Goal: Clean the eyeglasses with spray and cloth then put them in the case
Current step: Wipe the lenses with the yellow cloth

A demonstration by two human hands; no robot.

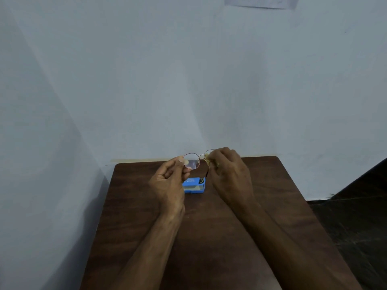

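Observation:
Thin-rimmed round eyeglasses (192, 161) are held up above the brown table (146, 206). My left hand (169, 181) pinches the outer edge of the left lens between thumb and fingers. My right hand (228, 170) pinches a small yellowish cloth (209, 160) around the right lens, which it mostly hides. Below the hands, a blue eyeglass case (193, 186) lies on the table, its near part behind my left hand. No spray bottle is visible.
The table stands against a pale blue-grey wall (188, 80). A dark floor (356, 216) lies to the right of the table.

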